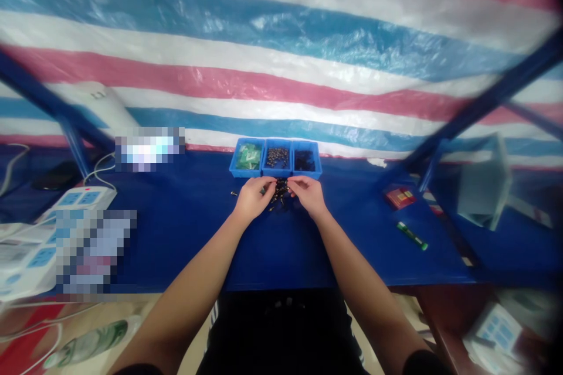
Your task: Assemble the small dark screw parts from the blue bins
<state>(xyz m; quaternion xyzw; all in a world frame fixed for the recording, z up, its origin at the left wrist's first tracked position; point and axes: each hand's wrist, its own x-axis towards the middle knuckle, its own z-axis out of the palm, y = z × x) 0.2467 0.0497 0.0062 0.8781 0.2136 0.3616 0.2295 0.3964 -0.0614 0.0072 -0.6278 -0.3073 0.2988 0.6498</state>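
Both of my hands meet over a small pile of dark and brass-coloured parts (280,192) on the blue table. My left hand (255,196) has its thumb and fingers pinched at the pile's left side; a bit of green shows by the fingers. On the other side, my right hand (308,192) pinches something small and dark near the pile's top. What each hand holds is too small to name. Just behind stand three blue bins: one with green pieces (248,156), one with small brass-coloured parts (278,157), one with black parts (305,160).
At left lie a white power strip (83,198) with cables and two blurred-out devices. To the right are a red box (400,197) and a green tube-like item (412,235). Blue metal frame bars rise on both sides. A bottle (94,341) lies below the table.
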